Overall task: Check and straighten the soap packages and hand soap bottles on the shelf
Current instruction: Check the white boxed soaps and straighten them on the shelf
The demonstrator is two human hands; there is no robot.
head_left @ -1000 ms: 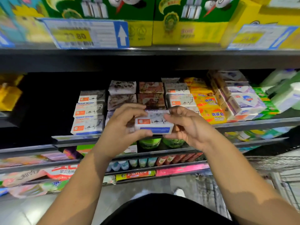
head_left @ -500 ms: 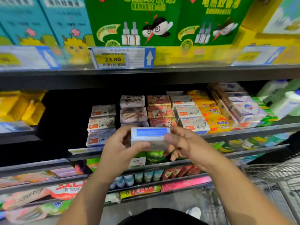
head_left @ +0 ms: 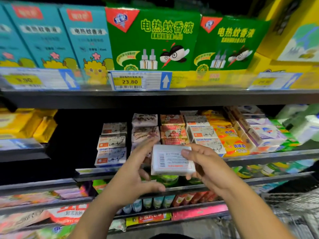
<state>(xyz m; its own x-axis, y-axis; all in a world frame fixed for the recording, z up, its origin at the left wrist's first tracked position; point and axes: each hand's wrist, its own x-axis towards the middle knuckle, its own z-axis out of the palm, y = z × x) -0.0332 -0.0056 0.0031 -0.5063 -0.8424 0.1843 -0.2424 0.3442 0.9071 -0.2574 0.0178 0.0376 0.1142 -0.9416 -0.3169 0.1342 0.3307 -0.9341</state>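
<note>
Yellow packs [head_left: 25, 125] are stacked at far left, then Goat Soap boxes [head_left: 111, 145] on the dark metal shelf [head_left: 269, 155]. The left hand [head_left: 131, 175] is spread wide, its fingers straight behind the left edge of a white soap box [head_left: 172, 160]. The box is held before the shelf, barcode side showing, and is gripped by the right hand [head_left: 207, 166]. The purple soap stack [head_left: 144, 128] behind is partly hidden. Yellow sulfur soaps [head_left: 231, 140] are seen at right.

Dark shelf [head_left: 259, 158], stacked goat soap boxes [head_left: 112, 150], yellow packs [head_left: 230, 142]
</note>
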